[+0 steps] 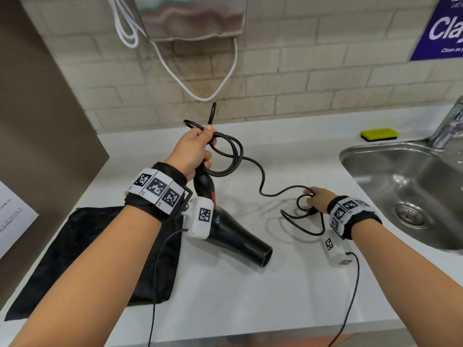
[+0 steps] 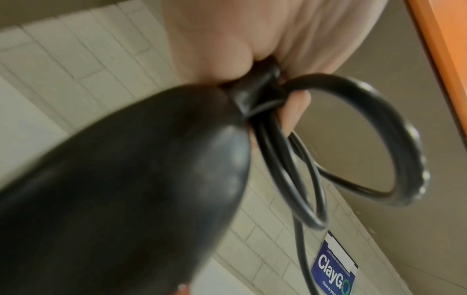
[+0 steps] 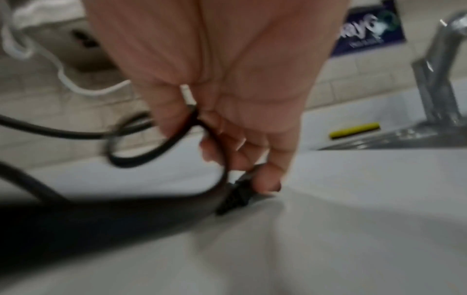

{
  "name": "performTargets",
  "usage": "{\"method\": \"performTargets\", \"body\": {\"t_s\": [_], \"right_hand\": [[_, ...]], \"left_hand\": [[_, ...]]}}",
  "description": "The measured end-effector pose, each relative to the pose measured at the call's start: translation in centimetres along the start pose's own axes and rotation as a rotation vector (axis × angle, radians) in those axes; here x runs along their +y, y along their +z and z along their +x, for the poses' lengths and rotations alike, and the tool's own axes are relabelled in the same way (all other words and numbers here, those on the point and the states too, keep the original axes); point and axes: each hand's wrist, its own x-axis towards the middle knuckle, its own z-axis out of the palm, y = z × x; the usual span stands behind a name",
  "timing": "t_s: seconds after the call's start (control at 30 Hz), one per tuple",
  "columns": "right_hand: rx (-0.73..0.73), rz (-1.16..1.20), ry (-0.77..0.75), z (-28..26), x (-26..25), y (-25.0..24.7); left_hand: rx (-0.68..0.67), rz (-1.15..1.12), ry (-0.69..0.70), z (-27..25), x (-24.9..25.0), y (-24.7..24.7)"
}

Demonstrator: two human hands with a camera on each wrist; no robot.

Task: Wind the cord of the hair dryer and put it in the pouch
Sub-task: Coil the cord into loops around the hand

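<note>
Left hand (image 1: 191,149) grips dryer (image 1: 225,226) handle plus cord (image 1: 260,181) loops; right hand (image 1: 318,200) pinches plug end on worktop (image 1: 225,296). Pouch (image 1: 87,251) flat, contents unseen.

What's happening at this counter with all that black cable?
A person is coiling a hair dryer cord. The left hand grips the dryer's handle together with a few finished loops. The right hand picks up the loose end from the counter. The black pouch lies flat, waiting.
</note>
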Motion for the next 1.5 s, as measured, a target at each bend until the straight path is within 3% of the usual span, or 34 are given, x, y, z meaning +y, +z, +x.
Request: {"method": "performTargets", "body": {"t_s": [0.13,0.3,0.5,0.57,0.63,0.7,0.8,0.93,1.03,1.1,1.2,1.3,1.37,1.4,1.5], "right_hand": [[-0.21,-0.141,0.012,-0.3,0.0,0.6],[-0.139,-0.675,0.023,-0.2,0.4,1.0],[-0.145,-0.802,0.134,1.8,2.3,1.2],[-0.172,-0.833,0.108,3.6,3.3,1.6],[-0.23,-0.836,0.06,1.4,1.7,1.3],[-0.289,-0.655,0.015,-1.3,-1.0,0.6],[-0.323,-0.045,-0.05,-4.1,-3.9,-0.6],[-0.375,0.549,-0.289,-6.5,-5.8,-1.9],[-0.5,0.81,-0.45,-7.5,-6.5,-2.6],[-0.56,0.862,-0.503,-7.6,-6.3,-3.0],[-0.458,1.0,-0.499,-7.4,-6.1,-3.5],[-0.211,1.14,-0.406,-7.3,-6.7,-4.1],[-0.113,1.065,-0.32,-7.1,-7.0,-4.2],[-0.089,0.919,-0.27,-7.1,-7.3,-4.1],[-0.123,0.149,-0.117,-7.0,-7.5,-3.6]], "left_hand": [[-0.064,0.039,0.008,-0.3,0.0,1.2],[-0.071,0.072,0.014,-0.2,-0.2,2.4],[-0.045,0.077,0.02,0.1,-0.2,2.8],[-0.042,0.08,0.02,0.2,-0.2,2.9],[-0.053,0.087,0.017,0.4,-0.2,3.0],[-0.076,0.092,0.01,0.5,-0.2,3.2],[-0.12,0.102,-0.02,0.4,-0.1,3.6],[-0.161,0.132,-0.023,0.3,0.0,4.4],[-0.197,0.157,-0.038,0.3,-0.1,4.7],[-0.207,0.145,-0.05,0.4,-0.1,4.7],[-0.18,0.147,-0.058,0.6,-0.1,4.5],[-0.167,0.192,-0.062,0.8,0.0,4.5],[-0.191,0.214,-0.067,0.8,0.1,4.6],[-0.214,0.221,-0.071,0.7,0.1,4.7],[-0.295,0.259,-0.094,0.4,0.2,5.0]]}}
